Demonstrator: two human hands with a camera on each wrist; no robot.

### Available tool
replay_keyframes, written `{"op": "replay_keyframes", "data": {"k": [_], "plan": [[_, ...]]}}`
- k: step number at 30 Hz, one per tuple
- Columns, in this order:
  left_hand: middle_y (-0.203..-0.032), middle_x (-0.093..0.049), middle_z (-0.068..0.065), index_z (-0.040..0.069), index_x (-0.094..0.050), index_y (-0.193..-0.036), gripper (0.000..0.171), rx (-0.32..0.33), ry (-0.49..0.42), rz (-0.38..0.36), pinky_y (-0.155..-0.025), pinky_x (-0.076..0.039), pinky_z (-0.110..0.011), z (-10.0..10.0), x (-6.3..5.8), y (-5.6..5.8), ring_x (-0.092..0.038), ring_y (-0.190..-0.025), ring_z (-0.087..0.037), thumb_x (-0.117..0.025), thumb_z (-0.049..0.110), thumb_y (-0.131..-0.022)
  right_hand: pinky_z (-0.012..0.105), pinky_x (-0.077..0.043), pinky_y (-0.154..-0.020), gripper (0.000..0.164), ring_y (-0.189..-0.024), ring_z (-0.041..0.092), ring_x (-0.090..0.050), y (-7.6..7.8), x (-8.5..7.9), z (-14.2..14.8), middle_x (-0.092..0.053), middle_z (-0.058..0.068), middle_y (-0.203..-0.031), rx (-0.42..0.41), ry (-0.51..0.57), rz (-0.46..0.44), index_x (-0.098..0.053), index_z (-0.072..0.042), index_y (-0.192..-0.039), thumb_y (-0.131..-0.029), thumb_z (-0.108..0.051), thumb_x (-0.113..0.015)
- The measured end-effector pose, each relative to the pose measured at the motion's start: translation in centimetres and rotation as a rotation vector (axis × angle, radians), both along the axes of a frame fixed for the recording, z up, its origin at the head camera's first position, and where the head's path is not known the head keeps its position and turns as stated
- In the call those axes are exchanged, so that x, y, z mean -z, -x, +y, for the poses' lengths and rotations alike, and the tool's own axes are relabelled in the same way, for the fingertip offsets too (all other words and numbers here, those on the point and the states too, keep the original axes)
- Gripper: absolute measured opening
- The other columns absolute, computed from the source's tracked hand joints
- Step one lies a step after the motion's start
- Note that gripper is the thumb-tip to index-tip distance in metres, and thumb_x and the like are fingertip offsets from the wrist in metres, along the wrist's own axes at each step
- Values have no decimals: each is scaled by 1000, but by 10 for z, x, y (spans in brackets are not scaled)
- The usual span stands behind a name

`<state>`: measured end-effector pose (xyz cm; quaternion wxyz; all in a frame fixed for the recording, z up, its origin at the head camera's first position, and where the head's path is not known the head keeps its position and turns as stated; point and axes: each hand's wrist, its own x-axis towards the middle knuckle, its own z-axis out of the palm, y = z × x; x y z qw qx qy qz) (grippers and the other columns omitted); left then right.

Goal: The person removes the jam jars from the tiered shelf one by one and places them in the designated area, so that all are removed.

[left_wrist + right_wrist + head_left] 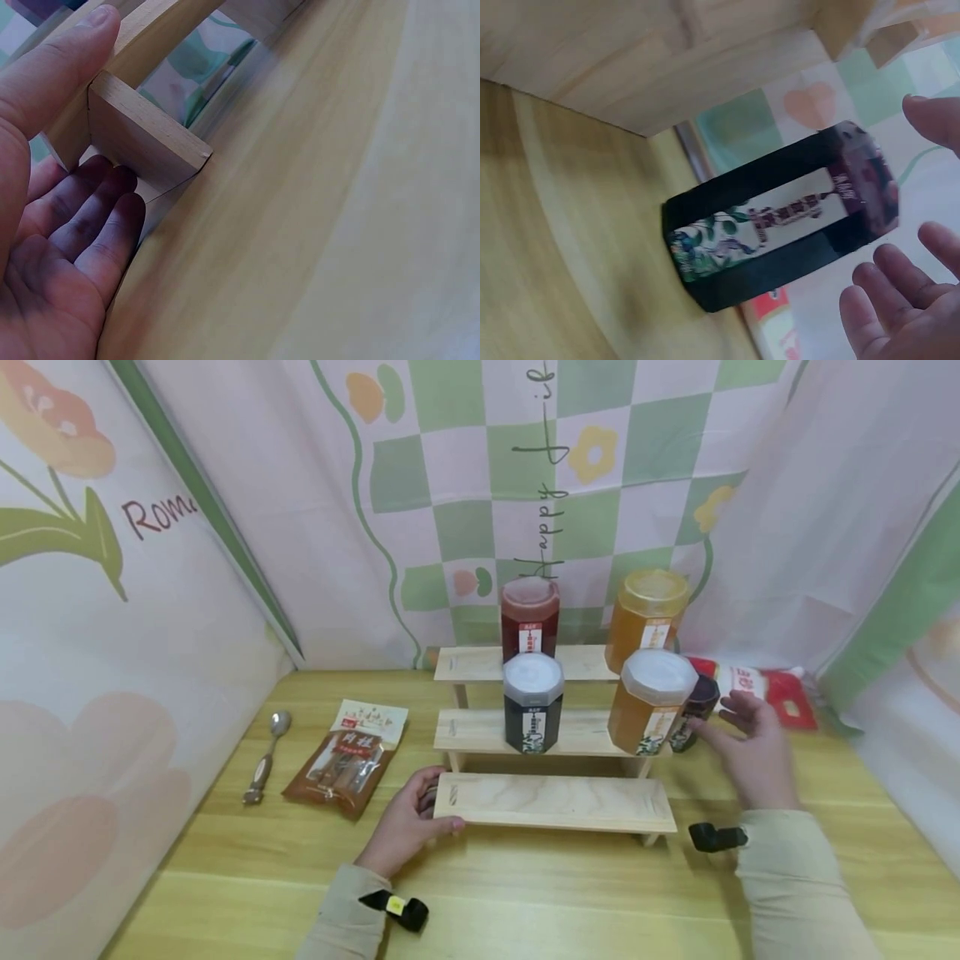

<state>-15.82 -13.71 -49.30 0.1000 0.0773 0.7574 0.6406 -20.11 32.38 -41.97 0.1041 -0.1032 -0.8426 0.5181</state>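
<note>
A three-step wooden rack (555, 802) stands on the table. My left hand (408, 827) holds the left end of its lowest step; in the left wrist view the thumb (64, 64) lies along the board and the fingers curl by the side panel (142, 135). My right hand (757, 756) is spread beside a dark jar (780, 217) with a white label, which stands on the table right of the rack. In the right wrist view a gap shows between the fingers and the jar's lid. An amber jar (651, 702) on the middle step partly hides the dark jar in the head view.
Another dark jar (533, 706) shares the middle step. On the top step stand a red jar (530, 618) and a yellow-lidded jar (645, 618). A red-and-white bag (787, 697) lies behind right; a brown packet (345, 764) and spoon (266, 756) lie left.
</note>
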Motion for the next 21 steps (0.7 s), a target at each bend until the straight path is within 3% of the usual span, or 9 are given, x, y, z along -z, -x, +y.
{"op": "replay_keyframes", "data": {"k": [3,7,10,11,13,15,17,19,21], "plan": [[-143,-54,-12,9,-40,-149,91,-7,5,4,-107,-49,-37,0,-2,0,-55,-128,-31,-88,22,-73,46,-44,-111,99,-143,38,-35,6,8,0,-26,19,-162,-10,47,-10,-15,-12,-160,-89,-44,-75],[-144,-54,-13,8,-40,-149,90,-16,17,5,-109,-47,-39,1,-4,-1,-54,-129,-32,-88,20,-73,62,-36,-112,103,-145,44,-29,14,21,3,-21,23,-163,-65,60,-4,-9,-6,-160,-90,-44,-74],[-144,-53,-12,9,-39,-150,93,-16,24,4,-109,-47,-40,0,-4,-1,-53,-130,-32,-89,22,-73,63,-36,-111,98,-143,47,-31,21,28,6,-26,27,-160,-141,21,22,-14,-2,-158,-91,-40,-73],[-144,-53,-12,9,-39,-151,94,-14,24,5,-109,-47,-39,0,-3,0,-53,-130,-31,-89,23,-73,60,-38,-111,95,-142,47,-33,24,29,7,-29,27,-158,-159,5,29,-16,-1,-158,-92,-39,-73],[-145,-53,-11,9,-38,-151,95,-9,27,8,-109,-47,-39,0,-2,1,-53,-130,-31,-89,25,-72,44,-47,-108,90,-138,44,-39,29,31,9,-37,27,-154,-179,-30,43,-22,-1,-156,-92,-37,-74],[-145,-53,-10,9,-38,-151,96,-5,28,14,-109,-47,-40,-1,-2,1,-53,-130,-31,-89,26,-72,28,-52,-99,83,-132,42,-45,33,32,9,-45,28,-147,-186,-54,59,-29,2,-153,-93,-33,-74],[-145,-53,-11,9,-39,-151,95,-5,28,16,-109,-46,-40,-1,-2,1,-53,-130,-31,-89,26,-72,21,-53,-89,78,-125,40,-50,36,33,8,-50,30,-141,-182,-83,63,-32,5,-150,-94,-31,-73],[-145,-53,-11,9,-39,-150,94,-3,25,16,-109,-46,-41,-1,-2,0,-53,-130,-32,-89,26,-72,29,-54,-92,75,-120,41,-50,39,35,7,-51,32,-136,-174,-97,65,-33,9,-147,-94,-28,-73],[-144,-53,-12,10,-40,-150,93,-3,18,13,-110,-46,-41,0,-2,0,-53,-130,-32,-89,25,-72,47,-50,-100,75,-119,44,-49,42,37,6,-50,35,-134,-156,-103,51,-32,11,-145,-93,-25,-72]]}}
